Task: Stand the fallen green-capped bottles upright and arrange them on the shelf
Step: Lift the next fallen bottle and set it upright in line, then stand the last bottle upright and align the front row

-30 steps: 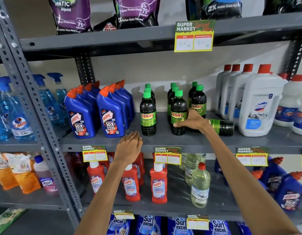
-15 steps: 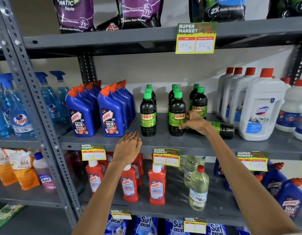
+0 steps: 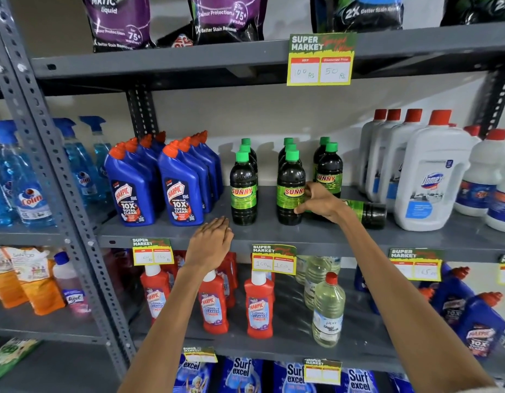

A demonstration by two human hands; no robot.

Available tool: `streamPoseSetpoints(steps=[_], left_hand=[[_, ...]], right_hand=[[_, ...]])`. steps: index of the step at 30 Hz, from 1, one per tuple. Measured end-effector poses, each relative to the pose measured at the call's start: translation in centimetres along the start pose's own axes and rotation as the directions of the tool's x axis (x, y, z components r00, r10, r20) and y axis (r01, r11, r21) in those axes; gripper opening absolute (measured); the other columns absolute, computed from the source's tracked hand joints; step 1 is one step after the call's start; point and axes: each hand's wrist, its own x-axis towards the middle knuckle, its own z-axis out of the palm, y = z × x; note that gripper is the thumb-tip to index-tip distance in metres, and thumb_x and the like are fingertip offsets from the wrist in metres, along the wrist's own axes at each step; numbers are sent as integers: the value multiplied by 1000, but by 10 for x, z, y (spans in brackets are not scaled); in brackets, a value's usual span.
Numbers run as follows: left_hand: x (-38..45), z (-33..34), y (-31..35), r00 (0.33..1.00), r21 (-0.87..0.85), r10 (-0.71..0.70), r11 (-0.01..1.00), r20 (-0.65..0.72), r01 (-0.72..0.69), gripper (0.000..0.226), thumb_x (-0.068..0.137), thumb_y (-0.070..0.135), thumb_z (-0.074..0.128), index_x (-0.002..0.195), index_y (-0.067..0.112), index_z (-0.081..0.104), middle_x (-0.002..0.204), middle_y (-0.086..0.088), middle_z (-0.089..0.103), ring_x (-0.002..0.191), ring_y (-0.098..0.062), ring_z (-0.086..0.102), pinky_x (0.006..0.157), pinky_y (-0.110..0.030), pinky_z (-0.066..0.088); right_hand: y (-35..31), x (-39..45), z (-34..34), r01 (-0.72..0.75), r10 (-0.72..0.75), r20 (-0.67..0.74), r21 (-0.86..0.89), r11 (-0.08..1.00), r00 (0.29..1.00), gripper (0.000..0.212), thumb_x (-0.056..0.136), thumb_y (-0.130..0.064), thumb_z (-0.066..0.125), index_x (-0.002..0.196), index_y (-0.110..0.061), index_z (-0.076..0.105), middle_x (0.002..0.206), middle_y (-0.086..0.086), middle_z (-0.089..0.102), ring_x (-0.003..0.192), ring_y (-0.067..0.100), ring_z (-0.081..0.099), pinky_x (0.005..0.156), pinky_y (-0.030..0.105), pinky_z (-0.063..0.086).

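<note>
On the shelf (image 3: pixel 274 236), upright Sunny bottles (image 3: pixel 291 188) stand in rows right of the Harpic bottles (image 3: pixel 180 188). A fallen bottle (image 3: pixel 364 212) lies right of the Sunny rows, left of the Domex jugs (image 3: pixel 427 180).

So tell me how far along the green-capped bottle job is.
Done: most green-capped bottles stand upright in three short rows, led by the front left bottle and front middle bottle. In hand: the right hand rests over the fallen bottle, fingers touching the middle one; whether its grip has closed is unclear. The left hand lies flat on the shelf edge. Left: stand that bottle up.
</note>
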Motion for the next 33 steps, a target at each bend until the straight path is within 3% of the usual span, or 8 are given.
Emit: streamPoseSetpoints(steps=[6, 8, 10, 12, 15, 24, 30, 33], left_hand=[[0, 0, 0, 1000, 4, 8, 1000, -19, -8, 52, 99, 33, 27, 141, 10, 47, 147, -6, 48, 137, -19, 43, 115, -35, 30], [-1, 0, 0, 1000, 8, 7, 1000, -28, -7, 56, 96, 35, 24, 139, 9, 49, 146, -6, 50, 136, -18, 45, 115, -35, 31], [-1, 0, 0, 999, 14, 7, 1000, -32, -7, 58, 95, 35, 22, 139, 9, 49, 145, -6, 51, 135, -18, 46, 114, -36, 32], [0, 1, 1, 999, 14, 5, 1000, -31, -4, 58, 95, 36, 22, 139, 9, 49, 145, -6, 50, 135, -19, 46, 115, -36, 32], [-1, -1, 2, 999, 6, -7, 1000, -31, 7, 58, 95, 36, 22, 139, 9, 50, 145, -6, 50, 135, -19, 46, 115, -36, 32], [-2, -3, 4, 1000, -11, -11, 1000, -22, 11, 59, 95, 36, 21, 139, 8, 48, 147, -7, 48, 136, -19, 44, 115, -36, 29], [-2, -3, 5, 1000, -3, -16, 1000, -13, 16, 53, 99, 33, 25, 141, 9, 46, 148, -5, 46, 137, -18, 43, 115, -35, 27], [-2, -3, 4, 1000, 2, -12, 1000, -7, 12, 51, 100, 32, 25, 141, 9, 45, 149, -5, 45, 138, -18, 41, 116, -34, 26]], right_hand=[[7, -7, -14, 30, -16, -114, 124, 992, 993, 67, 81, 22, 53, 141, 0, 35, 117, 15, 57, 113, 30, 55, 89, 39, 47], [13, -13, -30, 108, -118, -258, -55, 993, 959, 59, 85, 16, 48, 140, -5, 43, 130, 17, 55, 124, 30, 52, 96, 36, 45], [21, -18, -55, 120, -239, -257, -406, 906, 936, 69, 76, 16, 58, 138, -13, 49, 136, 12, 56, 129, 27, 51, 104, 32, 43], [27, -24, -72, -2, -104, -125, -649, 761, 987, 84, 71, 11, 67, 144, -16, 38, 143, 11, 49, 133, 30, 45, 109, 38, 40], [35, -28, -78, -147, 181, -33, -731, 667, 983, 95, 63, -7, 83, 145, -14, 35, 137, 11, 53, 125, 32, 51, 104, 44, 43], [47, -50, -62, -241, -37, -341, -733, 636, 939, 79, 61, -15, 82, 134, -22, 52, 122, 12, 64, 122, 34, 52, 105, 52, 32], [55, -56, -59, -113, -154, -541, -427, 897, 827, 81, 55, -20, 89, 129, -14, 57, 114, 12, 68, 108, 34, 61, 95, 49, 50], [54, -50, -53, -34, -167, -593, -311, 950, 788, 77, 50, -32, 90, 118, -13, 60, 108, 11, 69, 102, 30, 64, 87, 47, 55]])
